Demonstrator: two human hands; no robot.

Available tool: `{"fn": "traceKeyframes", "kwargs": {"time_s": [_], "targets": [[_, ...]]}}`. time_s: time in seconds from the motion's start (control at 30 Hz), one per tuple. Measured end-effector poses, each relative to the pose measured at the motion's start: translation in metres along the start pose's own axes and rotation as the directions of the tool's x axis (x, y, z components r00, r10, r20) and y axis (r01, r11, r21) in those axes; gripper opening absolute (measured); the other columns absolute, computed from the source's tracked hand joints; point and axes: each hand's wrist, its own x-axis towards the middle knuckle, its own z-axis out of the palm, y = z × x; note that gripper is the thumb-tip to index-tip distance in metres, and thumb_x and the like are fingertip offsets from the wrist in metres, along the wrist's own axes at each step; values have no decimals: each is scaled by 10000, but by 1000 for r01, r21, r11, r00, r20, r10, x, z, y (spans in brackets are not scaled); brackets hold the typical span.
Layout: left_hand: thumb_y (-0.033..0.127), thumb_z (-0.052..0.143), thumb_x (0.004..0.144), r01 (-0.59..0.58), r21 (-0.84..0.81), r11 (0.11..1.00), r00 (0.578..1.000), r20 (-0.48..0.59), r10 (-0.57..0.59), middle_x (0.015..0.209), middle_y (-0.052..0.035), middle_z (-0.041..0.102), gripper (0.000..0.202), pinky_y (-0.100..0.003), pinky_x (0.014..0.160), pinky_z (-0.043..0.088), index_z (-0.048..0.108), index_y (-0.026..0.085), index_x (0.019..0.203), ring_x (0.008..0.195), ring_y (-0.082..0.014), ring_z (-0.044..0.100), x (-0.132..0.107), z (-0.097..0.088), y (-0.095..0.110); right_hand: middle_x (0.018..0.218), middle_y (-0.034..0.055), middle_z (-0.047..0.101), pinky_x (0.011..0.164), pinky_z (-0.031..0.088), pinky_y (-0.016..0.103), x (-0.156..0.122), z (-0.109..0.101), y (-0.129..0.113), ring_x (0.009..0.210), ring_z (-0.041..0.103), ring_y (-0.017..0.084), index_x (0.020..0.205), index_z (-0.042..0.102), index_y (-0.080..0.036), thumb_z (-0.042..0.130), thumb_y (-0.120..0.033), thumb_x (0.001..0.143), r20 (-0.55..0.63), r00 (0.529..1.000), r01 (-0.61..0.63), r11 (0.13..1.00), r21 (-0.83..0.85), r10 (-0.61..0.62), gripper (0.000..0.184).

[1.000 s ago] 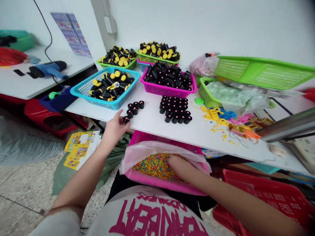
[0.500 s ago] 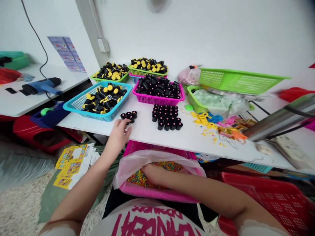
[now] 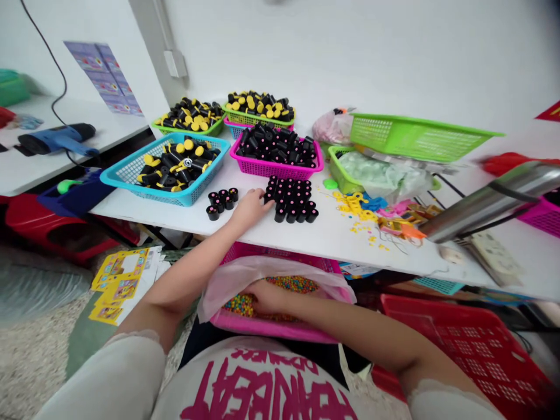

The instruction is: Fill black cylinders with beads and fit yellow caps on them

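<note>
My left hand (image 3: 254,209) reaches over the white table, its fingertips closed around a small black plastic cylinder at the left edge of a tight block of black cylinders (image 3: 291,199) standing upright. Pink dots show on their tops. To the left of this hand stands a smaller group of black cylinders (image 3: 223,200), several with pink tops. Down in front of my body, my right hand (image 3: 268,296) is sunk among small multicoloured beads (image 3: 292,284). They lie in a translucent plastic liner (image 3: 219,284) inside a pink basket (image 3: 280,252). The fingers of my right hand are hidden.
A blue basket (image 3: 114,177) holds black and yellow pieces; a magenta basket (image 3: 276,169) holds loose black cylinders. Green baskets (image 3: 420,137) stand behind. Small yellow parts (image 3: 357,207) and a metal tube (image 3: 485,204) are at right. A red crate (image 3: 476,350) sits low right.
My left hand has moved right, from the small group of cylinders to the larger block. The small group now shows more cylinders uncovered. My right hand stays in the beads. The view has shifted slightly.
</note>
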Motion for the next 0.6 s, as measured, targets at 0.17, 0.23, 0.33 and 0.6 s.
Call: {"fn": "traceKeyframes", "kwargs": {"time_s": [0.17, 0.23, 0.33, 0.6], "targets": [[363, 684, 822, -290, -74, 954, 956, -59, 286, 782, 1, 672, 355, -250, 740, 486, 674, 161, 1114, 661, -117, 593, -58, -39, 4, 1196, 128, 719, 1004, 489, 391, -4, -4, 8, 1114, 665, 268, 1140, 716, -128, 605, -14, 741, 36, 997, -70, 996, 59, 68, 429], [351, 670, 834, -357, -94, 929, 933, -89, 350, 798, 3, 680, 353, -233, 721, 490, 681, 171, 1137, 652, -102, 587, -86, -52, 7, 1197, 112, 721, 1020, 474, 397, -3, -3, 7, 1145, 650, 271, 1142, 718, -145, 606, -14, 744, 56, 997, -62, 996, 68, 59, 434], [367, 661, 843, -332, -114, 936, 943, -35, 331, 853, -6, 709, 391, -230, 747, 516, 668, 185, 1189, 687, -106, 619, -125, -65, 10, 1182, 92, 729, 1020, 471, 393, -1, -1, 2, 1161, 642, 264, 1132, 724, -162, 588, -7, 749, 52, 997, -55, 995, 78, 51, 434], [214, 646, 824, -232, -227, 946, 939, 201, 279, 1049, -29, 750, 251, -248, 887, 546, 683, 216, 1073, 965, -170, 705, -192, -68, 3, 1051, 68, 766, 922, 520, 334, -10, -11, -7, 993, 701, 224, 1049, 742, -149, 669, -45, 764, 3, 999, -49, 964, 262, 50, 312]]}}
